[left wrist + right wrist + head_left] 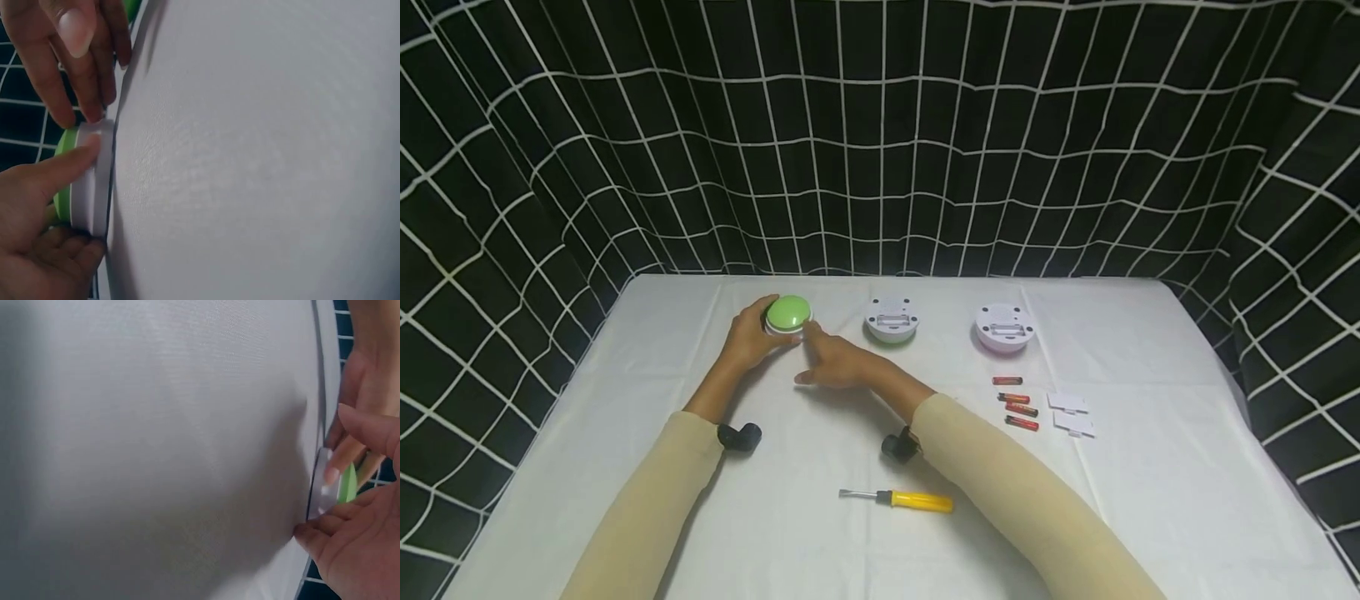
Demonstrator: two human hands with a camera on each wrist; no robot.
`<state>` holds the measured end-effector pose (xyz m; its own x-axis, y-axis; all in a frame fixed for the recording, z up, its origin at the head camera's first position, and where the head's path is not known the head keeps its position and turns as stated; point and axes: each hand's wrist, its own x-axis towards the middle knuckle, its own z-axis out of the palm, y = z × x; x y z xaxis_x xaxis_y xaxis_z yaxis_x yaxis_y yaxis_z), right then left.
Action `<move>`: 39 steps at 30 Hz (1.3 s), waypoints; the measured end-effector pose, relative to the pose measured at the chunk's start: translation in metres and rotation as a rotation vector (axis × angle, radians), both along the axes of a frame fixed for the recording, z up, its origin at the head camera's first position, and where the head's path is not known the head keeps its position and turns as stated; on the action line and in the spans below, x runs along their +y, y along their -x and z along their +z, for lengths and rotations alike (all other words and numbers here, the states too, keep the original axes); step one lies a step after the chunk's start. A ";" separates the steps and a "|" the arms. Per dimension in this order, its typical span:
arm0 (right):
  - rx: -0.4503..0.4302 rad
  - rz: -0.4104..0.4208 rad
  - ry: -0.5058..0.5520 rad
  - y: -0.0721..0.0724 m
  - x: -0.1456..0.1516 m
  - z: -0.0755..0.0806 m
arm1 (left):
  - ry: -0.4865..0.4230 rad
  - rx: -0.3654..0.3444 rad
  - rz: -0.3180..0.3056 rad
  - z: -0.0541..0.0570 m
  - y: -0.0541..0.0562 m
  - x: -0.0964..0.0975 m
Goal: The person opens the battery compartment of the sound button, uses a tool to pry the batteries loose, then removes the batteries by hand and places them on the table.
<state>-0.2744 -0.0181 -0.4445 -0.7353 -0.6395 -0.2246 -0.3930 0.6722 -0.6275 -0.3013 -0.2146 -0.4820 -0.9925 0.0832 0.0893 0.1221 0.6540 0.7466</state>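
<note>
Grasping a green-topped round device, left fingers, straight right fingers touching it, white table, black white-gridded curtain behind.

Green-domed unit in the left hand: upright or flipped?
Upright: head view shows the green dome on top; left wrist view shows the white base facing the table.

Black cloth backdrop w/ white grid lines is hung across top & both sides of frame; white cloth-covered tabletop is seen mid to btm; yellow-handled metal screwdriver is laid btm ctr.
</note>
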 end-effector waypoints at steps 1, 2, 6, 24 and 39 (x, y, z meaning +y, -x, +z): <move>-0.004 -0.002 0.006 0.000 0.001 0.001 | -0.001 0.009 0.011 0.000 0.001 0.001; -0.006 -0.006 0.013 0.000 0.002 0.001 | -0.001 0.019 0.018 0.000 0.002 0.001; 0.032 0.000 0.033 0.000 0.005 0.002 | -0.049 0.033 0.050 0.004 0.000 0.002; 0.459 -0.051 0.077 -0.051 0.056 0.041 | -0.481 -0.177 -0.050 0.051 -0.035 0.015; 0.629 -0.080 0.247 -0.087 0.090 0.047 | -0.647 -0.509 -0.283 0.045 -0.069 0.034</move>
